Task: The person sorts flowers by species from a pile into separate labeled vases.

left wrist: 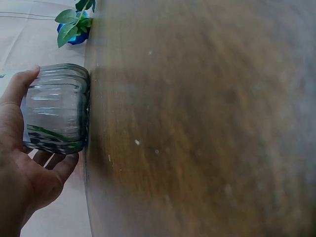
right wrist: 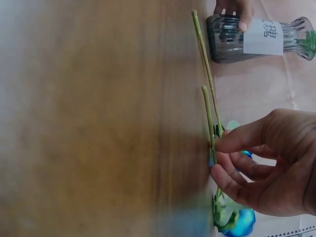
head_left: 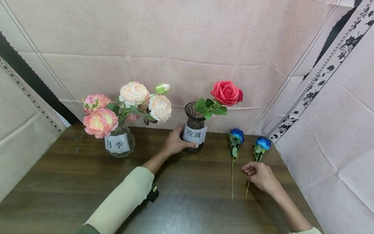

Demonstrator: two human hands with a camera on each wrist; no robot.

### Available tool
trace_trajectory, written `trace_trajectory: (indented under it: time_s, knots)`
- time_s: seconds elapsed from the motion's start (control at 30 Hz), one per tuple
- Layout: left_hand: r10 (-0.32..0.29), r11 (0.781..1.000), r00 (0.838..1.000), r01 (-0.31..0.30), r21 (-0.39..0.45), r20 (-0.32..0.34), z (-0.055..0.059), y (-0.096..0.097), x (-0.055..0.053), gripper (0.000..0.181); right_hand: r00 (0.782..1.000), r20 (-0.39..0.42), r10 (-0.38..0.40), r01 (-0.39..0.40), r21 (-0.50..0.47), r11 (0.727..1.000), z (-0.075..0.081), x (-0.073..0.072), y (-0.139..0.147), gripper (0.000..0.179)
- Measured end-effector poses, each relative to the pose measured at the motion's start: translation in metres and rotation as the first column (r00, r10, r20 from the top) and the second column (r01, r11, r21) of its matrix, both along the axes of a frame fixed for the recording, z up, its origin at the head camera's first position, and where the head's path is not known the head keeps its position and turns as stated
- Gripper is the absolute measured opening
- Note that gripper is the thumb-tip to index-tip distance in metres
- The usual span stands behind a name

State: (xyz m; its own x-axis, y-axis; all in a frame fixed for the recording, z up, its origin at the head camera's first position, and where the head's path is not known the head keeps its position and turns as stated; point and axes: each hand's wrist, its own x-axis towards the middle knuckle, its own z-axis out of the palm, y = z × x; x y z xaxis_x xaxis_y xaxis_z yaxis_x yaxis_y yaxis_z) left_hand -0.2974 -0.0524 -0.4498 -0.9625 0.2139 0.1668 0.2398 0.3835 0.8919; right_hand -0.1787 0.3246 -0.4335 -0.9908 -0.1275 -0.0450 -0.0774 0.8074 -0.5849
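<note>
My left hand (head_left: 177,142) grips the lower part of a dark ribbed glass vase (head_left: 195,122), thumb across its front by a white paper label. A red rose (head_left: 227,93) with green leaves leans right out of this vase. In the left wrist view, the clear glass base (left wrist: 57,111) shows between thumb and fingers. On the right, my right hand (head_left: 262,175) holds the stem of a blue rose (head_left: 263,143) low over the table, thumb and curled fingertips at the stem (right wrist: 208,111). Another blue rose (head_left: 237,135) lies to its left, its stem pointing toward me.
A rounded glass vase (head_left: 119,143) with a white label stands at the left, holding several pink and cream flowers (head_left: 134,93). The brown wooden table (head_left: 187,201) ends at a pale cloth backdrop (head_left: 175,39), with cloth panels on both sides.
</note>
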Motion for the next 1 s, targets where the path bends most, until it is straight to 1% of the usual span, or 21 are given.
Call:
trace_trajectory:
  time_s: [0.2, 0.37, 0.47, 0.53, 0.6, 0.67, 0.73, 0.8, 0.9, 1.0]
  knots:
    - [0.000, 1.000, 1.000, 0.000, -0.002, 0.008, 0.001, 0.001, 0.000, 0.094, 0.999, -0.024, -0.042, 0.041, -0.005, 0.999, -0.001, -0.006, 0.009, 0.030]
    - [0.013, 1.000, 1.000, -0.013, -0.010, 0.005, 0.001, 0.002, 0.000, 0.095, 0.996, -0.010, -0.091, 0.091, -0.027, 0.995, 0.000, -0.010, 0.020, 0.030]
    - [0.013, 1.000, 1.000, -0.013, -0.009, 0.004, 0.001, 0.002, 0.000, 0.095, 0.993, -0.007, -0.118, 0.118, 0.006, 0.993, 0.003, -0.012, 0.026, 0.031]
    - [0.011, 1.000, 1.000, -0.011, -0.005, 0.002, 0.001, 0.002, 0.000, 0.095, 0.991, 0.010, -0.133, 0.133, 0.033, 0.991, 0.005, -0.013, 0.030, 0.034]
    - [0.006, 1.000, 1.000, -0.006, 0.002, 0.000, 0.001, 0.001, 0.001, 0.093, 0.988, 0.049, -0.147, 0.145, 0.040, 0.989, 0.006, -0.013, 0.033, 0.038]
    - [0.004, 1.000, 1.000, -0.004, 0.005, -0.002, 0.001, 0.001, 0.001, 0.091, 0.979, 0.119, -0.164, 0.162, 0.026, 0.986, 0.006, -0.014, 0.036, 0.040]
    - [0.002, 1.000, 1.000, -0.002, 0.009, -0.002, 0.001, 0.001, 0.001, 0.090, 0.963, 0.196, -0.183, 0.187, -0.003, 0.982, 0.006, -0.015, 0.037, 0.041]
    - [0.000, 1.000, 1.000, 0.000, 0.010, -0.002, 0.000, 0.001, 0.001, 0.090, 0.946, 0.258, -0.197, 0.211, -0.025, 0.977, 0.006, -0.016, 0.038, 0.040]
    - [0.005, 1.000, 1.000, -0.005, 0.004, -0.004, 0.000, 0.001, 0.000, 0.091, 0.929, 0.307, -0.206, 0.231, -0.047, 0.972, 0.004, -0.018, 0.038, 0.038]
    - [0.013, 1.000, 1.000, -0.013, -0.002, -0.008, -0.001, 0.000, 0.000, 0.091, 0.925, 0.328, -0.192, 0.228, -0.075, 0.971, 0.003, -0.020, 0.035, 0.032]
